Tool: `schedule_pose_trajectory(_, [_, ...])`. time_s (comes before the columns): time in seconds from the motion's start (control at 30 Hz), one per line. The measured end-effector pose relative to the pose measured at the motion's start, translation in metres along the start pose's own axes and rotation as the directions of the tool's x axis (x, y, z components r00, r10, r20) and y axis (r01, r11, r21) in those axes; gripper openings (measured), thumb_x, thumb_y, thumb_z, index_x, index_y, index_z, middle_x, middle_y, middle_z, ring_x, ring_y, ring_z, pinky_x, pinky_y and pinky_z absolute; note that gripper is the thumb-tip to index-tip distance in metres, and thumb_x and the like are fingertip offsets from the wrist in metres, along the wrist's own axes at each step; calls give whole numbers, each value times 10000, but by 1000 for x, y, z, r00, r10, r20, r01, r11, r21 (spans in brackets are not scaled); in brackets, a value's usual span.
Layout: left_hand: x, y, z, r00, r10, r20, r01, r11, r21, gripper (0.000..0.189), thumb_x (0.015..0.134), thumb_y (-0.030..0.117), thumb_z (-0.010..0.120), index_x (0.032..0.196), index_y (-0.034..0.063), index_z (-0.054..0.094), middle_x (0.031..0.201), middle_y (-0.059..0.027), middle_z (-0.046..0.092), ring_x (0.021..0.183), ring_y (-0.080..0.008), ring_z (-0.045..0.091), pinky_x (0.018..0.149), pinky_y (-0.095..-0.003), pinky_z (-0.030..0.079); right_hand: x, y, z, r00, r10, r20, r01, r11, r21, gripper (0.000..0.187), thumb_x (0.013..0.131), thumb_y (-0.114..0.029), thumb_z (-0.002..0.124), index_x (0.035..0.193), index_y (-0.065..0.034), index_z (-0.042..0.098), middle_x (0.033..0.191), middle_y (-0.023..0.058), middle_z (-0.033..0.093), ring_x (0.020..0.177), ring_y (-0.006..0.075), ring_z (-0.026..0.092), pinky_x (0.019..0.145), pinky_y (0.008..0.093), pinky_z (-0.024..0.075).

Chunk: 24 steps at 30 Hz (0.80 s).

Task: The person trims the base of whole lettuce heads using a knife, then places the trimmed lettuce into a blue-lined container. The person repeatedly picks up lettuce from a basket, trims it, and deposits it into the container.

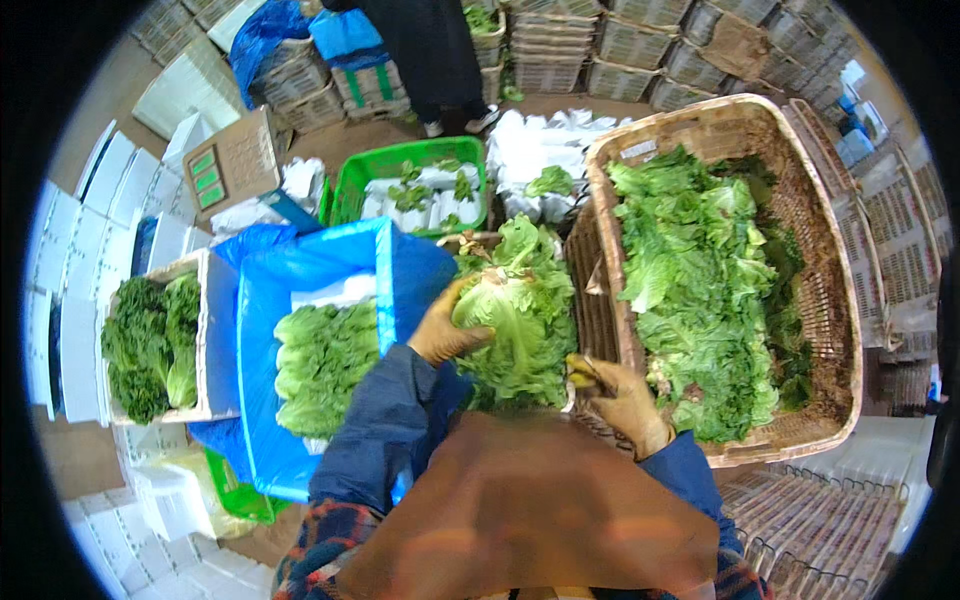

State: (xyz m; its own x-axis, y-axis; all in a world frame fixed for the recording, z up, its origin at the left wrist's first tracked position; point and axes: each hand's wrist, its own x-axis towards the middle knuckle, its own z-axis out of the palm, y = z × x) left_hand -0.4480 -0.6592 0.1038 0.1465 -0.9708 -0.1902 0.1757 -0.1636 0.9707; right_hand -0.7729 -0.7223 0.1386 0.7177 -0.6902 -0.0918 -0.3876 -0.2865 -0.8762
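Note:
A loose head of leafy green lettuce [499,307] lies in front of me with its cut stem end facing away. My left hand [450,330], in a tan glove, holds its left side, thumb across the leaves. At the lower right of the head, my gloved right hand [622,397] pinches a small yellow thing [579,371]; whether it is a tool handle or a leaf I cannot tell. More lettuce lies beneath the head. Left of it, a blue-lined box [384,285] holds lettuce heads [326,367] packed in rows.
To the right stands a muddy plastic crate [832,300] heaped with lettuce [697,300]. A foam box [217,337] of greens is at far left. Beyond are a green crate [345,180] with white wrapped bundles, a weighing scale [232,161] and a standing person [427,60].

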Motion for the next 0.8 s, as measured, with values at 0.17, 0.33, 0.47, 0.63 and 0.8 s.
schedule_pose_trajectory(0.17, [-59, 32, -33, 994, -61, -85, 99, 825, 556, 1031, 622, 292, 959, 1500, 69, 465, 1434, -176, 570, 1274, -276, 596, 1089, -371, 479, 43, -51, 21, 979, -204, 8, 178, 835, -520, 645, 785, 70, 641, 1404, -100, 577, 1154, 129, 718, 991, 352, 706, 866, 409, 575])
schedule_pose_trajectory(0.33, [-93, 39, -23, 995, -71, -71, 100, 757, 646, 1034, 636, 357, 951, 1499, 75, 458, 1445, -182, 565, 1317, -329, 575, 1104, -394, 468, 71, -84, 53, 955, -266, 133, 289, 721, -630, 549, 808, -17, 651, 1345, 38, 550, 1028, 201, 713, 920, 354, 725, 755, 431, 594])
schedule_pose_trajectory(0.47, [-105, 30, -11, 995, -78, -67, 103, 780, 617, 1050, 625, 372, 969, 1492, 74, 458, 1434, -194, 564, 1305, -330, 578, 1102, -396, 466, 60, -81, 67, 956, -258, 140, 280, 661, -696, 629, 767, 0, 653, 1387, -38, 554, 982, 116, 715, 850, 301, 722, 713, 388, 588])
schedule_pose_trajectory(0.63, [-124, 25, 13, 996, 84, -12, -55, 749, 660, 1120, 583, 364, 991, 1503, 60, 428, 1409, -218, 561, 1287, -369, 576, 1099, -419, 465, 52, -54, 48, 949, -243, 200, 311, 626, -715, 585, 787, -5, 647, 1366, -50, 576, 883, 126, 695, 808, 299, 724, 675, 387, 591])
schedule_pose_trajectory(0.8, [-118, 34, 10, 972, 234, 38, -192, 682, 706, 1175, 542, 353, 995, 1523, 73, 412, 1415, -217, 554, 1313, -388, 543, 1123, -439, 441, 60, -29, -12, 926, 370, -78, -331, 692, -641, 412, 857, -64, 611, 1262, -44, 685, 1095, 255, 725, 1025, 441, 688, 919, 494, 552])
